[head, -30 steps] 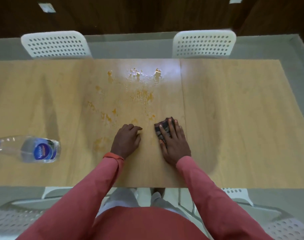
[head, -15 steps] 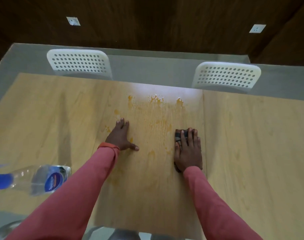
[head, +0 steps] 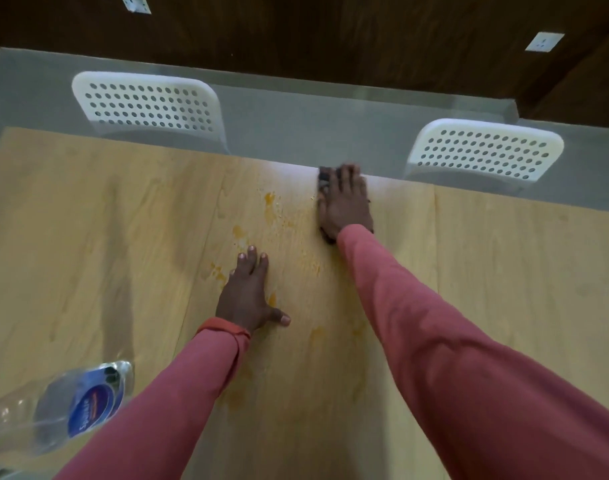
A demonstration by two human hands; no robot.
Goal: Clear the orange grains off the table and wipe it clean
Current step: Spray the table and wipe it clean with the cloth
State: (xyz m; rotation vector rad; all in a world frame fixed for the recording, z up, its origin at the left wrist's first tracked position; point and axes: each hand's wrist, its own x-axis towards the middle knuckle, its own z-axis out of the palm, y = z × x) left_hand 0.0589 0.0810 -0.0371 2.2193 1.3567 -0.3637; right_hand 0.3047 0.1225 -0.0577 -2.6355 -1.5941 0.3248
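The wooden table (head: 88, 237) fills most of my view, pale grain running away from me, with a greyish glass border along its far edge. Two white perforated chairs stand beyond that edge: one chair (head: 147, 105) at about eleven o'clock, the other chair (head: 483, 154) at about one o'clock. At seven o'clock a clear plastic water bottle (head: 71, 407) with a blue label lies on its side on the table, close to my left sleeve.

My right arm, in a red sleeve, reaches out toward twelve o'clock. My right hand (head: 346, 206) lies flat with fingers straight and close together, pressing a dark cloth (head: 323, 178) down against the table right at its far edge. Only a little of the cloth peeps out at my fingertips and beneath my wrist.

My left hand (head: 245, 296) rests palm-down near the middle of the table, fingers straight and fairly close, thumb stuck out toward three o'clock. It holds nothing.

The orange grains (head: 270, 199) show as wet smears and specks scattered between my two hands, from eleven o'clock of my left hand up to just beside the cloth. Fainter orange patches (head: 316, 332) lie at three o'clock of my left thumb.
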